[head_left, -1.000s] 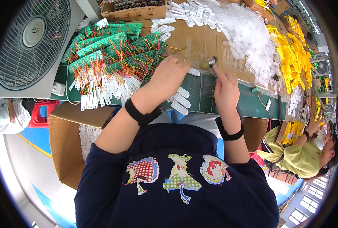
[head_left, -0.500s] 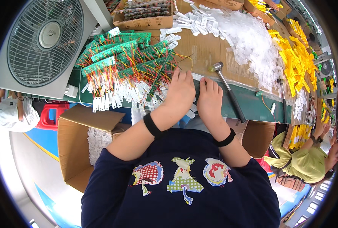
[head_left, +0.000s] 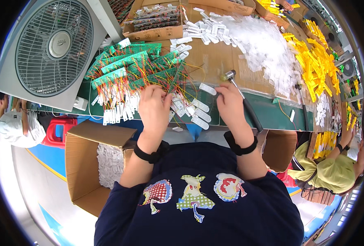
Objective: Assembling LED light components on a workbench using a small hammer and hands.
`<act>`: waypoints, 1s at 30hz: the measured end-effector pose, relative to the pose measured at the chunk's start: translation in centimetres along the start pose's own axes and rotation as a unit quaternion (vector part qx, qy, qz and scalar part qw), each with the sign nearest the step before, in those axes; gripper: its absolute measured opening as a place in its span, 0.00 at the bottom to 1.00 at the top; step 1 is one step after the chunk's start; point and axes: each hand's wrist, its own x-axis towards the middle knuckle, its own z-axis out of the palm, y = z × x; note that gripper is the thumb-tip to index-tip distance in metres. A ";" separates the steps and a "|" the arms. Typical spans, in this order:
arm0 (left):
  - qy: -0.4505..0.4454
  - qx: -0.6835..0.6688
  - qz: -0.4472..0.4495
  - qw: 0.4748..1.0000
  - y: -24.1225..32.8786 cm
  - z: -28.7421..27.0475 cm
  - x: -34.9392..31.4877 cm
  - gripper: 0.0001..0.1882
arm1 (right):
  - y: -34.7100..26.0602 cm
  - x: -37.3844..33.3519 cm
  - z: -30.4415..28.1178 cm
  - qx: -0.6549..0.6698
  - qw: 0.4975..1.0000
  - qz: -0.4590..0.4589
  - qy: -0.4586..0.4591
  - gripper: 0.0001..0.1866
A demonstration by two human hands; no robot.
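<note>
"Where are the hands?"

"The left hand curls over thin red and yellow wires from long green circuit boards; whether its fingers clamp one, I can't tell. The right hand has fingertips at one end of a white oblong plastic piece over the green desk. Pinched or merely touching? Can't tell."

"What's around?"

"A black-handled metal hammer lies close beside the right hand. Farther out are heaped translucent white pieces and a grey box fan."

"Anything obscured?"

"The left palm, the tangled wire ends, and the fan's cut-off top."
</note>
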 end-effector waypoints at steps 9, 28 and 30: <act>-0.246 -0.507 -0.128 0.816 6.0 -1.4 0.1 0.12 | -5.5 -0.2 -2.8 0.450 0.841 0.263 -0.143 0.15; -0.046 -0.167 0.022 0.985 -6.2 -0.9 -1.1 0.09 | 1.1 39.7 -3.2 0.118 0.976 -0.134 -0.126 0.18; -0.040 -0.162 0.034 0.985 -6.2 -1.1 -0.9 0.09 | 0.0 44.5 -0.7 0.028 0.987 -0.143 -0.064 0.18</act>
